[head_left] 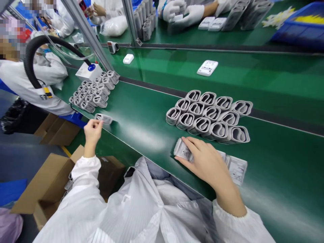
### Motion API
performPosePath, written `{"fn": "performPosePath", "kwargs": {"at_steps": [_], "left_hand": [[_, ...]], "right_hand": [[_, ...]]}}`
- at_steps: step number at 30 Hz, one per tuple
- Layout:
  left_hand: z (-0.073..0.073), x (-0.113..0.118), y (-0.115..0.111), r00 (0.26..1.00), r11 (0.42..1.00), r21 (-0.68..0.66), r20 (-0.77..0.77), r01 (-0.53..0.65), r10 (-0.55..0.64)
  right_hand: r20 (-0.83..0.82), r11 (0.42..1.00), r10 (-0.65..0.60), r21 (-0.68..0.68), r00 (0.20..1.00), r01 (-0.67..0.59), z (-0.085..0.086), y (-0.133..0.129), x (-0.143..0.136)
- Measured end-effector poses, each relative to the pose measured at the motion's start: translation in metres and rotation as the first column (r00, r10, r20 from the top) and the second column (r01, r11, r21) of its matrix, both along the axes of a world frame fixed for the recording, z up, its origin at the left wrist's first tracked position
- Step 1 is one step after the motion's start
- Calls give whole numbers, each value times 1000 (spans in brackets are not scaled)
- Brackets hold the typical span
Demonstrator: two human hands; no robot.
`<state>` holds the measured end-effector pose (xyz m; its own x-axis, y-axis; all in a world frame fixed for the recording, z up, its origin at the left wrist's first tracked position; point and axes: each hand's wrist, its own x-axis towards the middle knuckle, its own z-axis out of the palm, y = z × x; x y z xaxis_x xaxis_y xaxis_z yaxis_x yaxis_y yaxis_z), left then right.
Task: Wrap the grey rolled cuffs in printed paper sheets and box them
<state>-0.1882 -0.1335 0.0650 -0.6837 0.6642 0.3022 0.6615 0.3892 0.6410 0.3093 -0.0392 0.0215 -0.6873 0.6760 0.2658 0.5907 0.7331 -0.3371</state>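
Note:
My left hand (92, 133) is at the near edge of the green table, its fingers pinched at the end of a rolled grey cuff (106, 119). Farther right, my right hand (206, 161) spans another rolled grey cuff (182, 150), thumb on the near side and fingers over the far side. Under and behind that hand lies a short row of similar cuffs, partly hidden; the end cuff (238, 169) has printing on it. Just beyond stand several rolled cuffs (212, 114) in rows, with their coiled ends up.
Another block of rolled cuffs (94, 90) stands at the left, by a white box (89, 71) and a black hose (28, 62). White devices (207, 68) lie on the green belt (162, 65). Co-workers' gloved hands (183, 14) are across it. Open cardboard boxes (48, 179) sit below left.

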Motion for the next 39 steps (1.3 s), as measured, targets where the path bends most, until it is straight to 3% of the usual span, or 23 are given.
{"fn": "performPosePath", "kwargs": {"at_steps": [2,6,10,13,15,18,20,24,28,39], "left_hand": [[8,-30,7,992,996,-27,-86,-89,87],[3,-59,35,982,993,-95,-177,-76,58],[-10,-64,60,968,985,-120,-232,-128,97],[-15,-66,73,925,976,-45,-333,-211,184],[-15,-69,81,894,971,-20,-394,-240,213],[-12,-72,91,872,962,-82,-448,-260,197],[-10,-74,96,880,954,-158,-447,-254,161],[-6,-75,100,928,939,-280,-363,-199,88],[1,-76,99,933,909,-336,-336,-248,131],[25,-85,108,940,772,-594,-341,-225,12]], "right_hand": [[-70,1000,9,1,997,-9,3,-1,2],[-332,998,4,59,943,16,12,-7,26],[-417,965,-185,92,890,244,16,-23,74],[-432,878,-397,79,810,473,1,-35,110],[-444,813,-459,140,769,566,-16,-39,130],[-475,748,-390,335,789,572,-41,-39,149],[-472,727,-374,385,798,568,-50,-37,153],[-454,745,-391,356,801,565,-49,-33,148],[-451,775,-377,324,809,543,-44,-33,145],[-449,810,-467,129,762,572,-43,-44,148]]}}
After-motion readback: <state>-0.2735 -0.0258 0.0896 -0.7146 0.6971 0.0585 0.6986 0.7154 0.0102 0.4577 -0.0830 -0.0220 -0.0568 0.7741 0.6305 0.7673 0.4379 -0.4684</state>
